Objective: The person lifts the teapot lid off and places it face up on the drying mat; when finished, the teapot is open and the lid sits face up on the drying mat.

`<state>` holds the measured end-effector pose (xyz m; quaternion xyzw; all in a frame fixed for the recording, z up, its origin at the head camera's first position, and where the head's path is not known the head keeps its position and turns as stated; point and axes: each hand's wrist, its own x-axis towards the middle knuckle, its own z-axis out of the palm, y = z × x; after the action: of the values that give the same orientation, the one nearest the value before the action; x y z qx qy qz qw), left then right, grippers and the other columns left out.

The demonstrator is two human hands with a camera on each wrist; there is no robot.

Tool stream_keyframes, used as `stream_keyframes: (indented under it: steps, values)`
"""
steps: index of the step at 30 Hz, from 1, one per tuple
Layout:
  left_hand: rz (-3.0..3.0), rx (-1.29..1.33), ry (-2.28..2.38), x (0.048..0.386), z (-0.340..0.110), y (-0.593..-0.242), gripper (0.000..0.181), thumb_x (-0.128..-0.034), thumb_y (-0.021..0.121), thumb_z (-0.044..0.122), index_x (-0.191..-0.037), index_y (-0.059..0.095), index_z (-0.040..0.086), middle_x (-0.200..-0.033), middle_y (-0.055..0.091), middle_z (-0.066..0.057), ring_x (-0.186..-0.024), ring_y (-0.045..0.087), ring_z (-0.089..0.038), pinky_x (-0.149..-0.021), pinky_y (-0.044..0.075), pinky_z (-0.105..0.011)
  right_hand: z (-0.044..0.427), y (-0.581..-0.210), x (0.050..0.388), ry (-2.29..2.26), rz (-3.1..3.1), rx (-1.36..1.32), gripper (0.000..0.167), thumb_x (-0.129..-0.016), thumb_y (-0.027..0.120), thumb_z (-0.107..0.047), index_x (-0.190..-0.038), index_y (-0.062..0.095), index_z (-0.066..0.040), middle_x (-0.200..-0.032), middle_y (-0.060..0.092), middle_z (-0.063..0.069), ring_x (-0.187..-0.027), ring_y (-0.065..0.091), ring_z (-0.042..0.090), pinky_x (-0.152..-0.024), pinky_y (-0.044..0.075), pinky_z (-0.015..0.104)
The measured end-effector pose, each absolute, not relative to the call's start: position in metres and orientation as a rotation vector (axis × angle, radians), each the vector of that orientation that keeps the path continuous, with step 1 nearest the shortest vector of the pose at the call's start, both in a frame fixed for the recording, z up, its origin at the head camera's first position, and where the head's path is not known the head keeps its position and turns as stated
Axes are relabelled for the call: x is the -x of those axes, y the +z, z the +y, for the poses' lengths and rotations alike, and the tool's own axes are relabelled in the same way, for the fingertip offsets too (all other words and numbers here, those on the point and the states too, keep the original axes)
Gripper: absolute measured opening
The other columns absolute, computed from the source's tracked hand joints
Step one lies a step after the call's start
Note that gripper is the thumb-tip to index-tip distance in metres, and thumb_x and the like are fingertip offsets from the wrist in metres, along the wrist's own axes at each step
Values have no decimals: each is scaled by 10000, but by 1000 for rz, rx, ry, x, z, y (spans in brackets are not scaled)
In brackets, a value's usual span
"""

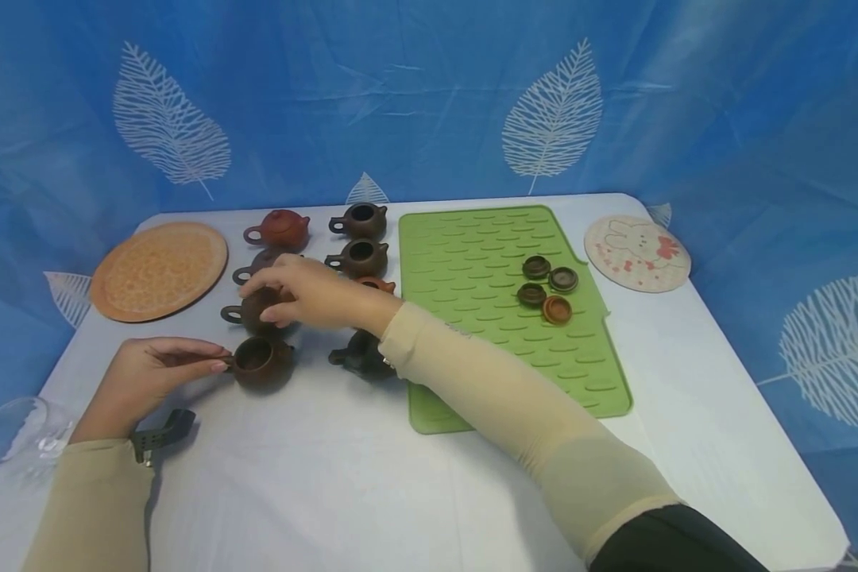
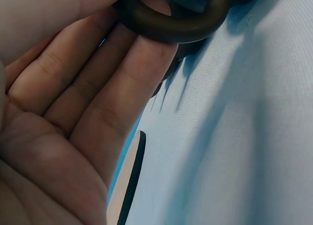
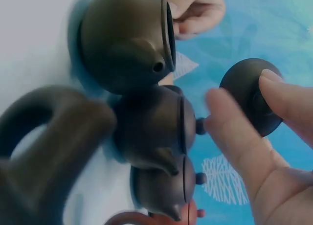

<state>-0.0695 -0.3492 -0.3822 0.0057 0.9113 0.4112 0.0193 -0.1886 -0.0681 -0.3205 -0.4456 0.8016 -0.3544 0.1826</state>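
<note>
My left hand (image 1: pixel 146 377) pinches the handle of a dark brown teapot (image 1: pixel 263 367), which stands open without a lid at the near end of the left row. That handle (image 2: pixel 181 27) fills the top of the left wrist view, between thumb and fingers. In the right wrist view, a round dark lid (image 3: pixel 242 88) is held between the thumb and fingers of my right hand (image 1: pixel 318 290). This hand is above the left row, partly covering a lidded brown teapot (image 1: pixel 259 311). Behind it are another brown teapot (image 1: pixel 266 259) and a reddish teapot (image 1: pixel 283 230), both lidded.
A second row has open teapots (image 1: pixel 363 222), partly hidden by my right arm. Several small lids (image 1: pixel 558 310) lie on a green mat (image 1: pixel 465 238). A round orange mat (image 1: pixel 157 270) lies left, a rabbit-print coaster (image 1: pixel 636 254) right. A clear glass (image 1: pixel 14 433) is at the left edge.
</note>
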Motion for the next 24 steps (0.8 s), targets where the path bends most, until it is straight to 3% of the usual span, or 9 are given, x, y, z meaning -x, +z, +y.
stream_keyframes:
  steps: [5,12,18,24]
  values:
    - [2822,-10,1283,69,-350,-382,377,-862,909,330,-1125,822,74,-1055,792,-27,-933,730,-63,-775,534,-144,-54,-319,197,-1198,2201,1221,388,-974,798,-146,-1346,691,-119,-1306,613,-14,-1197,585,65,-997,427,149]
    - [2801,16,1296,68,-350,-380,394,-854,914,329,-1133,817,68,-1060,792,-26,-939,728,-59,-778,537,-145,-20,-319,207,-1490,2135,975,375,-931,847,-306,-1223,715,-112,-1196,668,-25,-1128,642,64,-966,495,226]
    - [2793,8,1312,68,-350,-382,387,-856,915,316,-1132,815,64,-1065,791,-29,-942,732,-69,-784,544,-153,16,-325,219,-1684,2170,775,235,-953,829,-207,-1084,728,-40,-1094,721,54,-991,717,164,-874,556,290]
    - [2804,-7,1303,70,-350,-384,379,-860,911,326,-1126,818,73,-1064,790,-27,-944,729,-69,-782,545,-156,65,-336,237,-1787,2170,538,185,-928,825,-83,-1069,739,1,-1181,691,108,-1071,664,244,-938,535,330]
